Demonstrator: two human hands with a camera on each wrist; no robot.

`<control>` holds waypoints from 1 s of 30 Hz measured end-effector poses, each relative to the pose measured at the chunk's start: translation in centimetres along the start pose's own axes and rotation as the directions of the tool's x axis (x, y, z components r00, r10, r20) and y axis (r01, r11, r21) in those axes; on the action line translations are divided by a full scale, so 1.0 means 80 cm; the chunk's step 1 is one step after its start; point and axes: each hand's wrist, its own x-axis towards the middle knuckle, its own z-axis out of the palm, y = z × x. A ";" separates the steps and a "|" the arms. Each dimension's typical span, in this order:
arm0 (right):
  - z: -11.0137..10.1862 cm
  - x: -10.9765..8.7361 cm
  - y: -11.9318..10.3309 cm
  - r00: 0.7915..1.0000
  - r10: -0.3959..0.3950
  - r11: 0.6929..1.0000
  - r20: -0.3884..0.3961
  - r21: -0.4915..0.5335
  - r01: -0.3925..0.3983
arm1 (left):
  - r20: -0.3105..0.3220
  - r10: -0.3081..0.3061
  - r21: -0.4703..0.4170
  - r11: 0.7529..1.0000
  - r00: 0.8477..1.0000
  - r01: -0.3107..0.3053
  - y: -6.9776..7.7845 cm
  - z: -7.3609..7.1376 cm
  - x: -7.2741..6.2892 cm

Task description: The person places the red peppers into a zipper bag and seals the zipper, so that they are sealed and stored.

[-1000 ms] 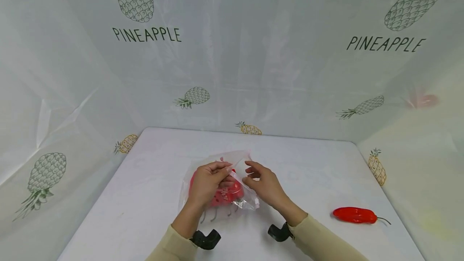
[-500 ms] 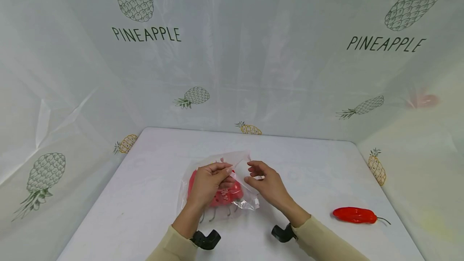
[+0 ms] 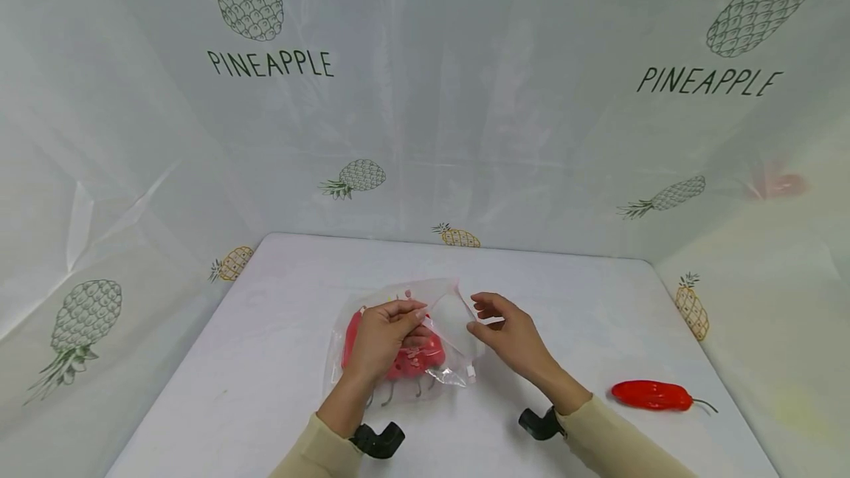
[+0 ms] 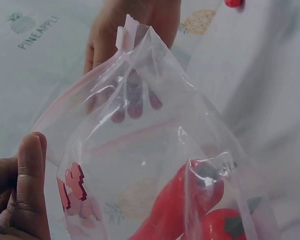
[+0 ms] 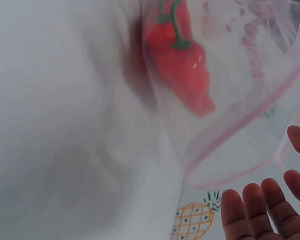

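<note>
A clear zip bag (image 3: pixel 451 371) with a pink seal strip holds several red chilli peppers (image 3: pixel 415 360), their green stems toward the person. My left hand (image 3: pixel 381 334) pinches the rim of the bag between thumb and fingers. The bag's mouth gapes to the right, shown by the pink strip (image 5: pixel 240 122) in the right wrist view. My right hand (image 3: pixel 514 334) is just right of the mouth, fingers loosely bent and holding nothing. In the left wrist view a slider (image 4: pixel 121 37) sits at the strip's end, with the right hand's fingers behind the clear plastic.
A single red chilli pepper (image 3: pixel 652 395) with a thin stem lies on the white table (image 3: pixel 531 279) at the right. A pineapple-print sheet (image 3: pixel 465 94) rises behind the table and along both sides. Black wrist mounts (image 3: pixel 378 441) hang below the hands.
My right hand has moved right, away from the bag's rim, and the bag's mouth stands wider. The left hand has kept its pinch in nearly the same place.
</note>
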 end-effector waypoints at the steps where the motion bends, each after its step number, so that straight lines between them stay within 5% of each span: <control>1: -0.003 -0.001 0.003 1.000 -0.015 1.000 -0.004 -0.013 0.015 | 0.001 0.000 0.004 1.000 1.000 0.000 0.000 0.000 0.000; 11: -0.038 -0.012 0.029 0.989 -0.147 0.974 -0.021 -0.176 0.141 | -0.001 -0.004 0.040 0.999 1.000 0.004 -0.003 -0.001 -0.003; 30: -0.129 -0.046 0.074 0.990 -0.136 0.886 0.047 -0.441 0.142 | -0.003 -0.013 0.021 1.000 1.000 0.013 -0.006 -0.004 -0.001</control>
